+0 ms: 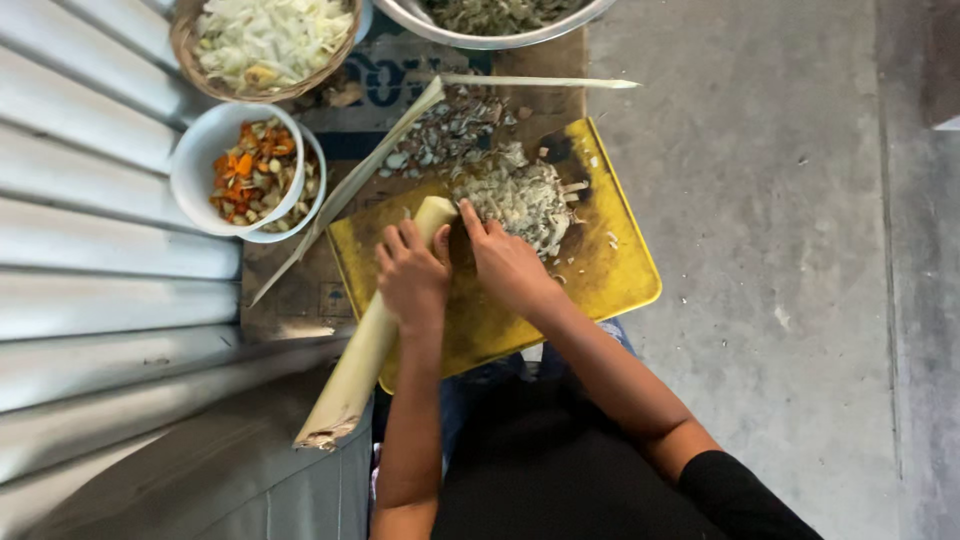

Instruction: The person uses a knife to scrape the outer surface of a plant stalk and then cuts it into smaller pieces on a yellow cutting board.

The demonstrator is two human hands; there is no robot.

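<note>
A flattened brown cardboard package (330, 120) lies on the floor under the yellow cutting board (610, 270), stretching from the far bowls toward the near left. Its far part carries a blue printed panel with pale lettering. A small dark printed mark sits on its near left corner.

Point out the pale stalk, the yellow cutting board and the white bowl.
pale stalk (362, 362), head view, middle of its length
yellow cutting board (620, 275), head view, bare right part
white bowl (190, 172), head view, left rim
</note>
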